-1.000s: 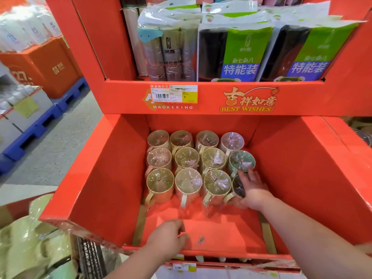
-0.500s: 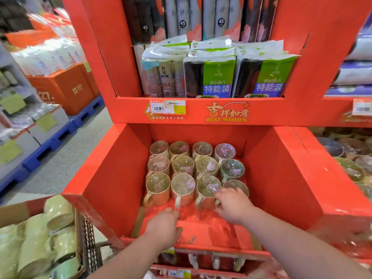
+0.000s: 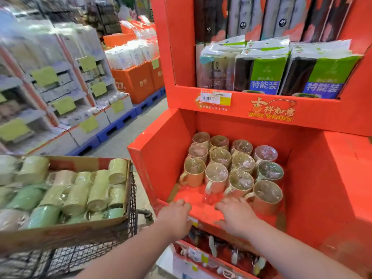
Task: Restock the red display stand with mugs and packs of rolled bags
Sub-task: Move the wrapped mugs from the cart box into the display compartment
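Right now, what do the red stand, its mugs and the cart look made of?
Red stand: matte printed cardboard, folded edges. Mugs: likely glazed ceramic, each wrapped in crinkly clear film. Cart: dark metal wire mesh, seemingly.
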Available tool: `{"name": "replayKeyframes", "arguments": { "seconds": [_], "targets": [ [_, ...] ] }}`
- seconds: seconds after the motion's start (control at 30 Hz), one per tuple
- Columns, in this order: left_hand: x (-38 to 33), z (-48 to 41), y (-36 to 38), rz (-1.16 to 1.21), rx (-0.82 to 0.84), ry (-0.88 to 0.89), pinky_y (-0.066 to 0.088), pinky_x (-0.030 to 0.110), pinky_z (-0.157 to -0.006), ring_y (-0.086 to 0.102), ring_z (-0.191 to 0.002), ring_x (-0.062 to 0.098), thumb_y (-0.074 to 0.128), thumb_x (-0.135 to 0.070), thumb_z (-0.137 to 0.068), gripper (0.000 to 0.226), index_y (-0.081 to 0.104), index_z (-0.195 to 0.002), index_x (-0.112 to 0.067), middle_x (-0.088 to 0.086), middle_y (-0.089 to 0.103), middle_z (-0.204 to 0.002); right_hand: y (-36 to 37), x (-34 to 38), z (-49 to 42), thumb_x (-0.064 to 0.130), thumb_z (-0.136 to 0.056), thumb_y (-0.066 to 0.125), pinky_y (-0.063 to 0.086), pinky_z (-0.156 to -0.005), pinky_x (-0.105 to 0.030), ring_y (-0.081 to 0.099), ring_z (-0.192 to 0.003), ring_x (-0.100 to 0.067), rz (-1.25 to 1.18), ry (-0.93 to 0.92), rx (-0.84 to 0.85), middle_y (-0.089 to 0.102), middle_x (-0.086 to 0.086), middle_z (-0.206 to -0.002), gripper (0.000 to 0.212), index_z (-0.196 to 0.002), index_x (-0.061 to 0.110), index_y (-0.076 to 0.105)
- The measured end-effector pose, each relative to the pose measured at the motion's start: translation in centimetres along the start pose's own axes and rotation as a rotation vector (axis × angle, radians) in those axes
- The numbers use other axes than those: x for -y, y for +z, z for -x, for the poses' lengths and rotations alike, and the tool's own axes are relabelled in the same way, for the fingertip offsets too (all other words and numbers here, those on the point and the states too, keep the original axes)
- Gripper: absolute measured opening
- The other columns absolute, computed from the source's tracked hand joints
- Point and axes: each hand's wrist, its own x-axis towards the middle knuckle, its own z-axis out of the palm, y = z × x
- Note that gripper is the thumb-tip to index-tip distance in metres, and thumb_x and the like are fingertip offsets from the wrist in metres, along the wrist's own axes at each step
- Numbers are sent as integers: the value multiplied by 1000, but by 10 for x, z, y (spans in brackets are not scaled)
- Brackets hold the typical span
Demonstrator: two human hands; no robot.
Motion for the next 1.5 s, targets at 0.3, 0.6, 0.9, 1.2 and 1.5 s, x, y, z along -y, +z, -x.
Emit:
{"name": "replayKeyframes", "arguments": {
  "seconds": [0.3,0.6,0.9,1.2,1.5],
  "targets": [
    [45,38,11,45,-28,-70,47,41,-92,51,-114,26,48,-35,-88,41,48,-125,-18,4,50,-124,2,60,-11,34,-93,48,23,-111,-44,37,-131,-26,52,-89,27,46,-6,-137,45,-135,21,44],
    [147,95,16,95,-25,-180,44,37,-92,49,-117,25,49,-35,-90,39,47,-125,-17,3,49,-124,-7,169,-44,32,-89,49,29,-106,-41,42,-128,-26,57,-167,26,50,-5,-133,41,-128,21,50],
    [278,168,31,133,-55,-298,45,40,-96,48,-119,24,49,-37,-90,43,46,-129,-18,2,48,-133,-8,312,-89,31,-89,49,30,-103,-42,46,-123,-28,56,-235,47,55,-4,-127,38,-126,25,52],
    [375,220,43,177,-95,-409,48,37,-93,50,-114,21,48,-40,-92,44,46,-131,-20,1,49,-130,-11,414,-110,29,-87,50,37,-96,-40,52,-114,-28,88,-286,81,59,-5,-118,27,-113,22,56],
    [410,214,42,267,-88,-443,48,38,-93,50,-115,21,47,-41,-93,45,45,-133,-21,0,48,-130,-25,419,-166,33,-92,49,37,-101,-37,48,-124,-26,109,-229,119,54,-3,-132,42,-132,22,49]
  ]
}}
